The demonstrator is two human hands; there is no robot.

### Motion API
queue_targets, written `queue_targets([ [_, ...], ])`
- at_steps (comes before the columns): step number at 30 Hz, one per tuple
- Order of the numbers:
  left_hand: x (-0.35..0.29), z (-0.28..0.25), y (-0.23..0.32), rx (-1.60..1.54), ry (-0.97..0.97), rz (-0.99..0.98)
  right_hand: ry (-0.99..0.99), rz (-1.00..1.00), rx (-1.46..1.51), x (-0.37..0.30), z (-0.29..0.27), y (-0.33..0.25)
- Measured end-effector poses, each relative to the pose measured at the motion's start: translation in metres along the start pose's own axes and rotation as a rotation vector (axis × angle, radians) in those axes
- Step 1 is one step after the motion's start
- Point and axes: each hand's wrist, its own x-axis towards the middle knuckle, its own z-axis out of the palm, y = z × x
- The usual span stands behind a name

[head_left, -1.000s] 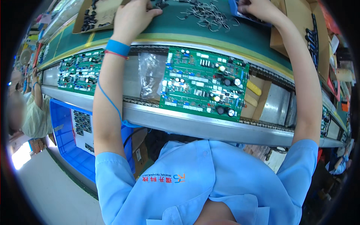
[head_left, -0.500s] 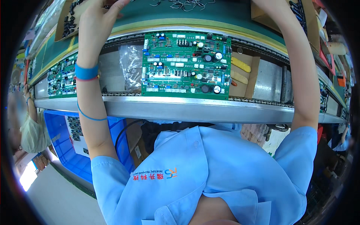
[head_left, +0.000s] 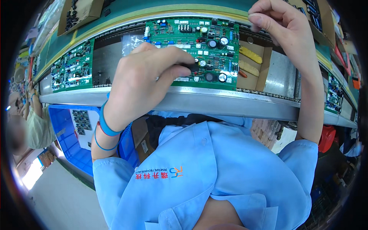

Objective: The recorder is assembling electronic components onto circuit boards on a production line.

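A green circuit board (head_left: 168, 37), crowded with capacitors, white connectors and black finned parts, lies across the conveyor rails in front of me. My left hand (head_left: 147, 76) reaches over its lower left part. Thumb and index finger are pinched together there, at a small dark part beside a capacitor; whether that part is in the fingers or on the board is unclear. My right hand (head_left: 281, 25) is raised beyond the board's upper right corner. Its thumb and index finger are pressed together, and anything between them is too small to make out.
More boards sit on the line at the left (head_left: 73, 69) and right (head_left: 334, 94). Cardboard boxes of black components (head_left: 86, 13) stand at the back. A cardboard tray (head_left: 264, 74) with yellow items lies below the rails. A blue bin (head_left: 69, 153) is at lower left.
My left hand has come back from the far side to the board. The right hand has drawn nearer, its fingers now in view and pinched. The view has shifted slightly.
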Motion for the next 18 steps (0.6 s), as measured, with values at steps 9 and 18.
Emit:
queue_targets([
  [9, 0.014, 0.018, 0.007, 0.298, -0.016, 0.184, -0.294, -0.923, 0.902, 0.039, 0.015, 0.058],
  [18, 0.017, 0.019, 0.017, 0.514, -0.135, 0.189, 0.013, -0.139, -0.17, 0.0, -0.004, 0.009],
])
